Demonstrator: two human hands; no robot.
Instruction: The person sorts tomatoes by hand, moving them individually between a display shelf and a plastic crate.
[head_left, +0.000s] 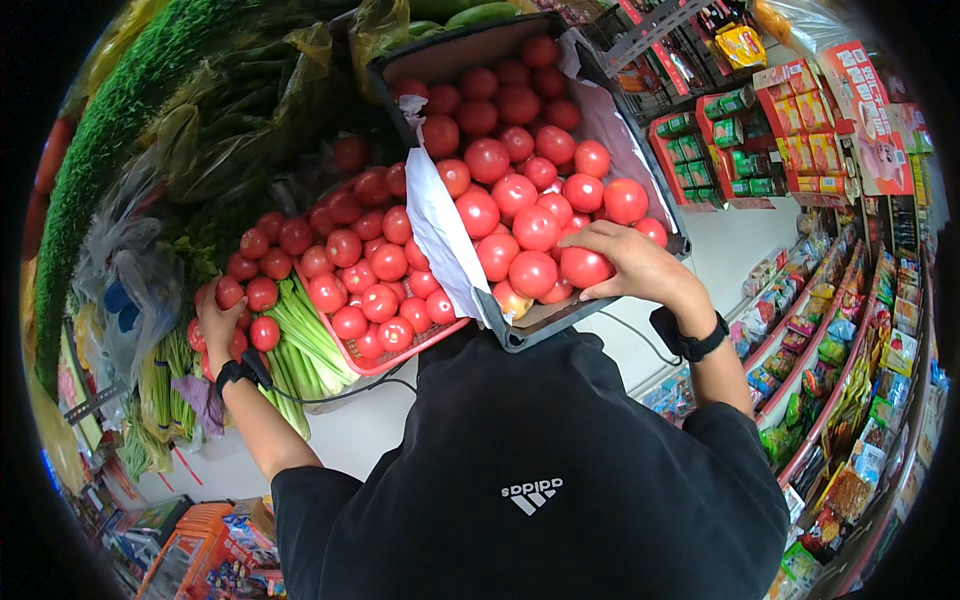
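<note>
My right hand (634, 262) has its fingers curled over a red tomato (586, 266) at the near right corner of a dark box (510, 334) full of tomatoes. White paper (439, 232) hangs over the box's left edge. Left of it, a red plastic basket (375, 366) holds more tomatoes. At the far left, my left hand (220, 319) rests around a tomato (229, 292) in a pile beside the celery (311, 337). Both wrists wear black bands.
Bagged green vegetables (240, 112) and artificial grass trim (97, 165) lie beyond on the left. Bundled greens (161, 382) hang at the left edge. Shelves of packaged snacks (817, 337) and stacked cans (727, 131) stand on the right. A thin black cable (337, 399) runs from the left wrist.
</note>
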